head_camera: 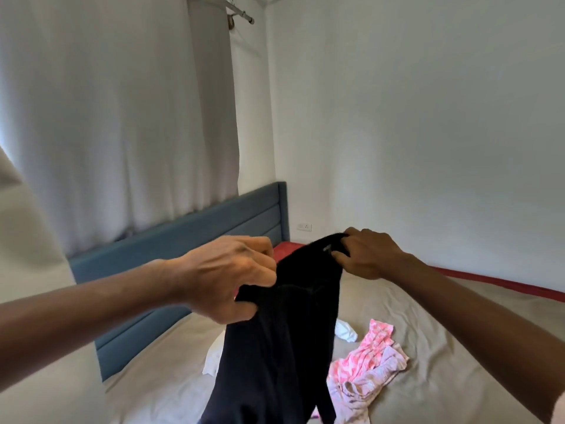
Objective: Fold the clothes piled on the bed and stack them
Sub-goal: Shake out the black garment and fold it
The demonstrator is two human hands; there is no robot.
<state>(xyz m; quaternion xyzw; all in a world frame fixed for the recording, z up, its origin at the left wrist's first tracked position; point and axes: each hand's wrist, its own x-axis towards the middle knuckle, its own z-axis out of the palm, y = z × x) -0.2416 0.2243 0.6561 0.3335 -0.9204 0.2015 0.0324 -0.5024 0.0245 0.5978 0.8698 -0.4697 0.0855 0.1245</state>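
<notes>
The fingers point(260, 272) of the left hand point(223, 276) curl tight around one top corner of a dark garment point(275, 356), while the right hand point(368, 255) pinches the other corner, higher and farther right. The soft, near-black cloth hangs limp, its long axis running from the hands down to the near edge, above the bed point(443, 332). On the creased beige sheet lie a pink-and-white patterned piece point(370, 347), a crumpled pale pink piece point(376, 377) and a white cloth point(345, 332).
</notes>
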